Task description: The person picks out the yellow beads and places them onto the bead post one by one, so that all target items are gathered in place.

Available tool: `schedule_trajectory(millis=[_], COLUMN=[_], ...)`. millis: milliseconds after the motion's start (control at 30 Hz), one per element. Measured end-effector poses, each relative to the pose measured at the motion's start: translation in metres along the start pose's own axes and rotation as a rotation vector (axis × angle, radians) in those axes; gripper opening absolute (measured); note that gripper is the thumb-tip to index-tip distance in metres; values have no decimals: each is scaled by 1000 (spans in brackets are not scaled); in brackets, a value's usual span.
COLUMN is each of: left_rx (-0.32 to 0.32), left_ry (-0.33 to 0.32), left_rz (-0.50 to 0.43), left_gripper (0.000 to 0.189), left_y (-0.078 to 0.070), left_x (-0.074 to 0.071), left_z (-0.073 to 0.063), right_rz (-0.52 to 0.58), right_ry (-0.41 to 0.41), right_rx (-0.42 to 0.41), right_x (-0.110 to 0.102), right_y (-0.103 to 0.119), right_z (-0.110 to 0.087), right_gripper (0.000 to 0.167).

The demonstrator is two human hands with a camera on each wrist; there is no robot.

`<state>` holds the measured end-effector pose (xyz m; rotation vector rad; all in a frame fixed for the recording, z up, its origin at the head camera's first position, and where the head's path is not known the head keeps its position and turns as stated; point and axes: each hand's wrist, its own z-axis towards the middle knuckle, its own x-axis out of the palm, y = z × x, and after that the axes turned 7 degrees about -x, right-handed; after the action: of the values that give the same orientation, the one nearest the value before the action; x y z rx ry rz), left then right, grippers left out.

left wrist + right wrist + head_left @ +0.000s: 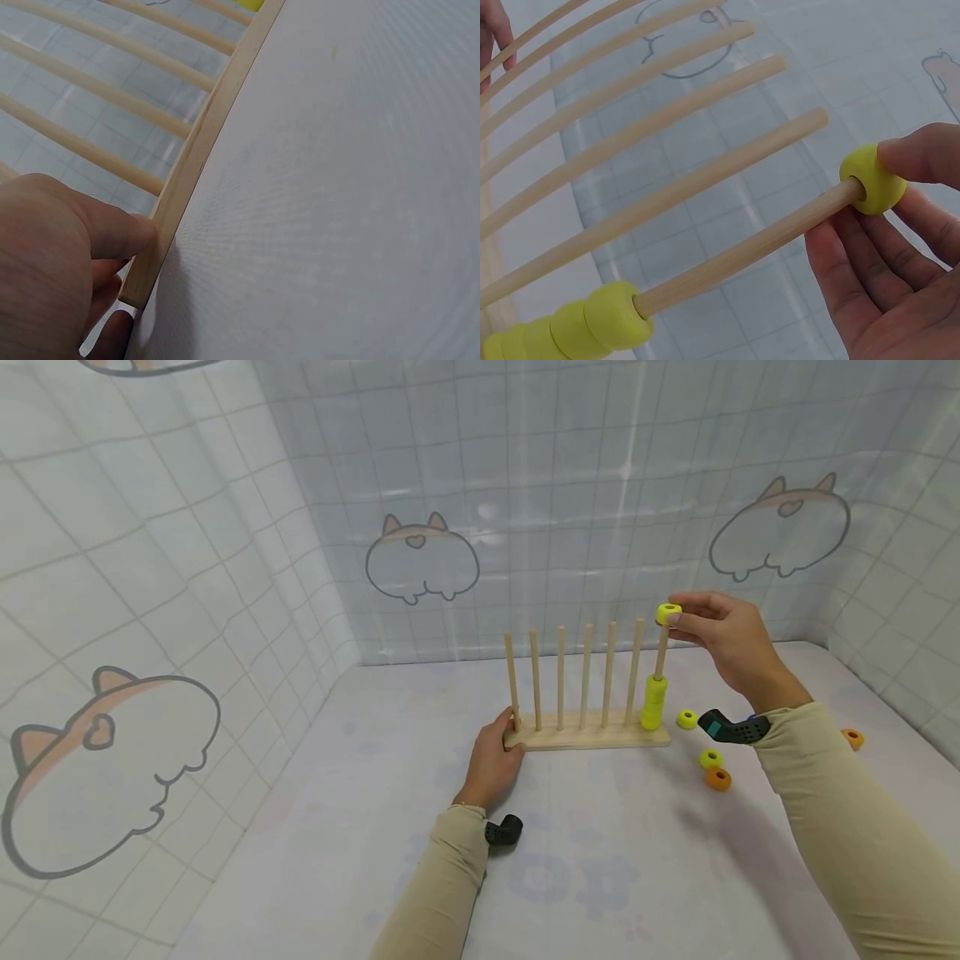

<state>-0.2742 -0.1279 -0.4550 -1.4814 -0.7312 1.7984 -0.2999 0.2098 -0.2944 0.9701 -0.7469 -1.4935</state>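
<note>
A wooden rack (592, 739) with several upright pegs stands on the table. Its left end is held by my left hand (491, 764); in the left wrist view the thumb (135, 234) lies on the base's edge, with fingers partly hidden behind. My right hand (731, 639) pinches a yellow bead (874, 180) between thumb and fingers. That bead sits at the top of the rightmost peg (742, 255), the peg's tip in its hole. Lower on the same peg, several yellow beads (654, 703) are stacked down to the base. The other pegs carry no beads.
Right of the rack lie two loose yellow beads (686, 719) and an orange bead (718, 778). Another orange bead (852, 738) lies farther right, past the right forearm. Something blue is mostly hidden behind the right wrist. A tile-patterned sheet (555, 485) hangs behind the table.
</note>
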Motion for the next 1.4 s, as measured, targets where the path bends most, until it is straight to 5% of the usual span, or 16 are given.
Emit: schedule_trajectory(millis=[500,900,1400], left_rx=[3,22,26], left_ry=[1,-1,2], left_rz=[-5,0,2], left_gripper=[66,66,65], left_y=[-1,0,1], left_x=[1,0,1], left_z=[0,0,2], right_rz=[129,34,-70], right_ry=[-16,-29,26], right_rx=[-20,1,153], right_x=[-7,-14,-29], right_y=[-1,-10,-47], right_z=[1,-11,-53], right_gripper=[41,36,48])
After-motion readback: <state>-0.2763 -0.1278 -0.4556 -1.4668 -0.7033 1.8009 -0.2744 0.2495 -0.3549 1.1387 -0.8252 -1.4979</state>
